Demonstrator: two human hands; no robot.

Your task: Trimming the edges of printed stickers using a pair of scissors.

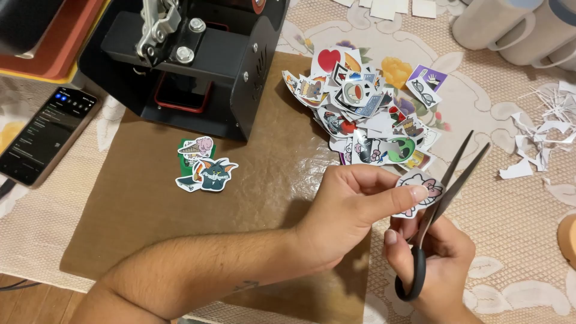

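Covering the table, a lace cloth [528, 216] carries brown paper [180, 210].

One pair of scissors [441, 204], one phone [45, 135], one heat press [198, 60], three mugs [522, 27], two separate stickers [207, 165].

The left forearm is reaching in from the lower left, bare and angled up toward the right, with the wrist nearly straight. The left hand [345, 207] is turning palm-down, its thumb and forefinger pinching together in a closed grip while the other fingers are curling under. The right hand [435, 258] is sitting just below and to the right, close beside the left, fingers folding into a closed grip, thumb tip pointing up.
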